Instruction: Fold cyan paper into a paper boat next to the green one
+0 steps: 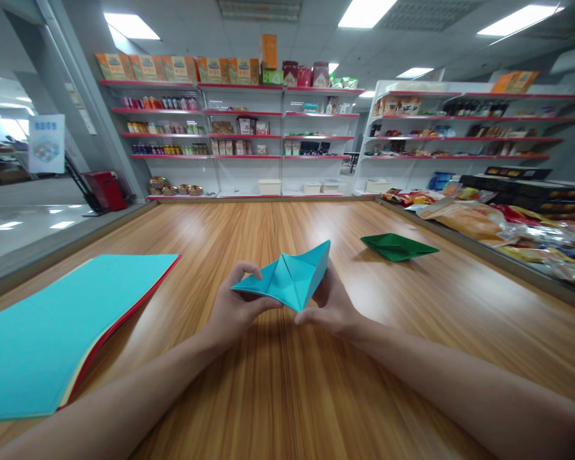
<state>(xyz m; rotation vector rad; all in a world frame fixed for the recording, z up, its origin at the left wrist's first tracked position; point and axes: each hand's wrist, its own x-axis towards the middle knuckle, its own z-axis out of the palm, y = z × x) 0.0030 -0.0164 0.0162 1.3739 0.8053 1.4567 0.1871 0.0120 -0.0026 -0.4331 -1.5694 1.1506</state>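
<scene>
Between my two hands, above the middle of the wooden table [287, 396], is a folded light-blue paper boat [287, 278], tilted so that its creased inside shows. My left hand [239, 303] grips its left end, thumb along the lower edge and fingers curled over the back edge. At the right end my right hand [333, 303] holds it from beneath and behind, the thumb near the bottom corner. Most of the right fingers are hidden by the paper. Beyond my right hand a dark green paper boat [399, 246] lies on the table.
A stack of coloured paper [71, 319], light blue on top with red and cream edges, lies at the left. Packaged snacks [479, 220] and dark boxes [517, 191] stand along the right rim. Shelves [249, 115] of goods line the back.
</scene>
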